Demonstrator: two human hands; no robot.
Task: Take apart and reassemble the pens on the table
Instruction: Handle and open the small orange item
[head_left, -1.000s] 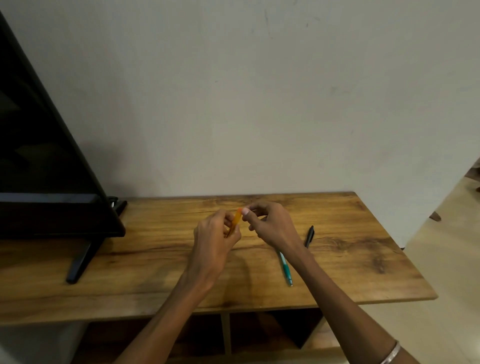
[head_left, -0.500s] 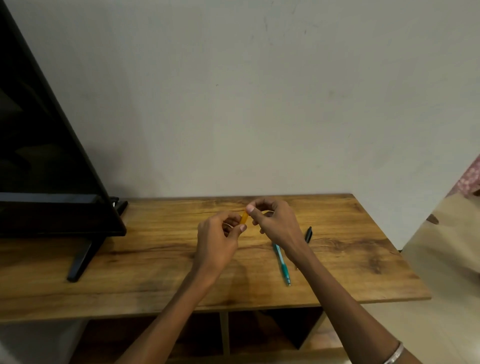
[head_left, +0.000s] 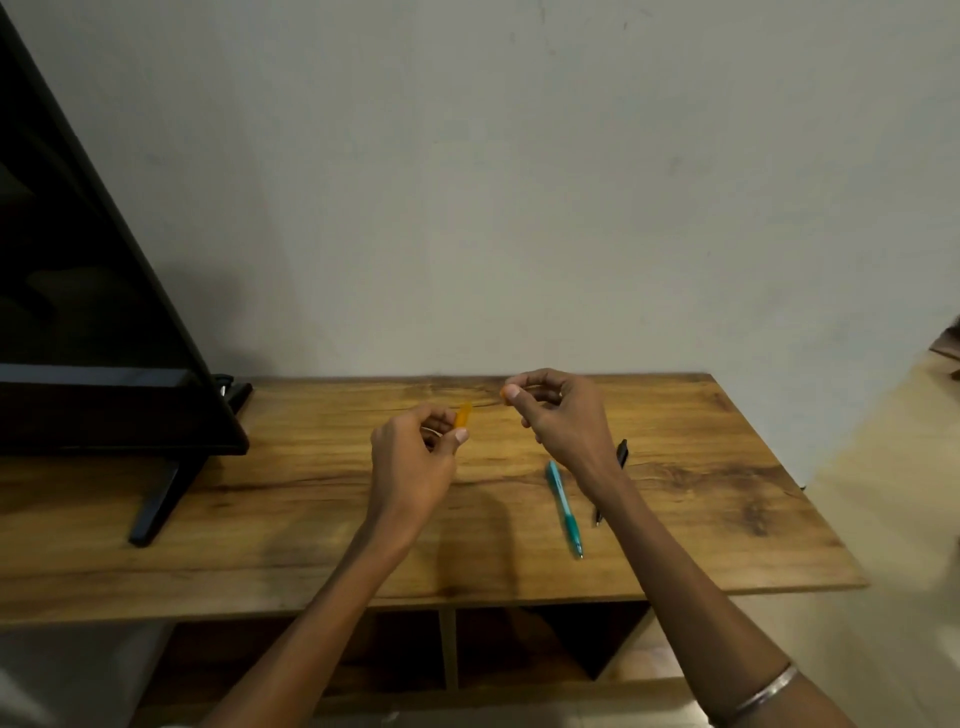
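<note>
An orange pen is in two pieces above the wooden table (head_left: 311, 519). My left hand (head_left: 415, 457) pinches the orange pen barrel (head_left: 462, 414), which sticks up from my fingers. My right hand (head_left: 561, 415) pinches a small orange pen piece (head_left: 505, 393) between thumb and forefinger, a short gap to the right of the barrel. A teal pen (head_left: 563, 506) lies on the table under my right wrist. A black pen (head_left: 621, 451) lies just right of it, mostly hidden by my right forearm.
A black TV (head_left: 93, 338) on a slanted black stand foot (head_left: 161, 499) fills the table's left end. A plain wall rises right behind the table. Open shelf compartments (head_left: 540, 644) sit under the tabletop. The table's right edge drops to a pale floor.
My hands were together on the orange pen; they have now pulled apart, the right hand moving right with a small orange piece while the left keeps the barrel.
</note>
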